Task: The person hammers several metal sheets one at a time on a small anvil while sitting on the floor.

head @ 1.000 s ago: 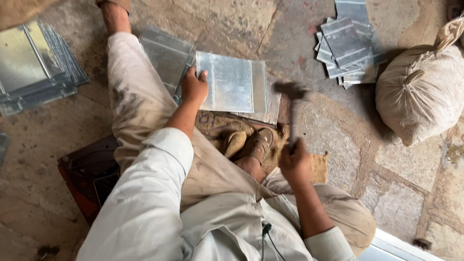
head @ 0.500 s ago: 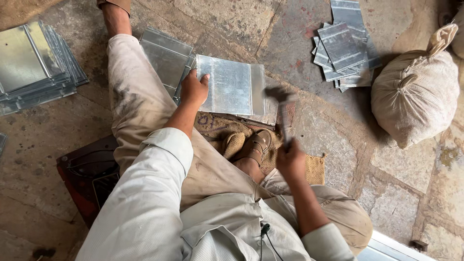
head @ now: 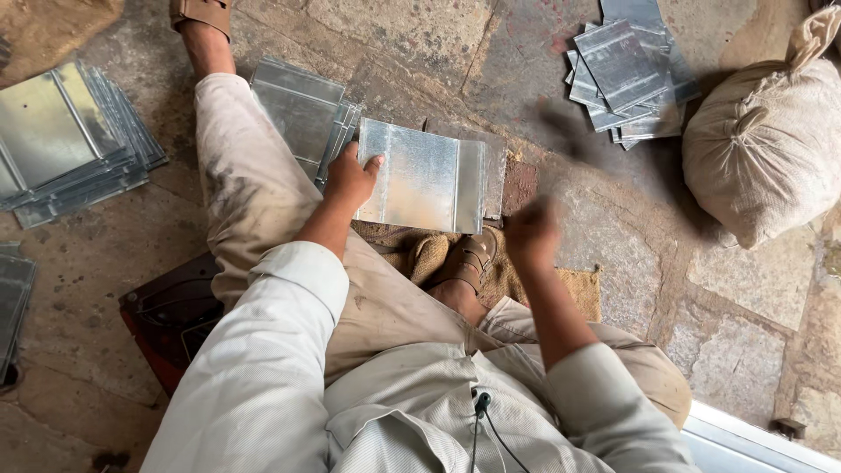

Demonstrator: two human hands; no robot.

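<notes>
I sit on a stone floor. My left hand (head: 349, 180) grips the left edge of a shiny rectangular metal sheet (head: 422, 175) that lies in front of my sandalled foot (head: 469, 261). My right hand (head: 528, 233) is blurred to the right of the sheet, fist closed on a hammer handle; the hammer (head: 561, 131) shows only as a dark smear above the hand.
A pile of metal sheets (head: 302, 109) lies by my left leg, another pile (head: 66, 144) at the far left, a loose heap (head: 626, 70) at the top right. A tied cloth sack (head: 762, 149) sits right. A dark red box (head: 171, 311) is under my left arm.
My right hand with the hammer swung up and to the right, and is now motion-blurred. My left hand stayed on the sheet's edge.
</notes>
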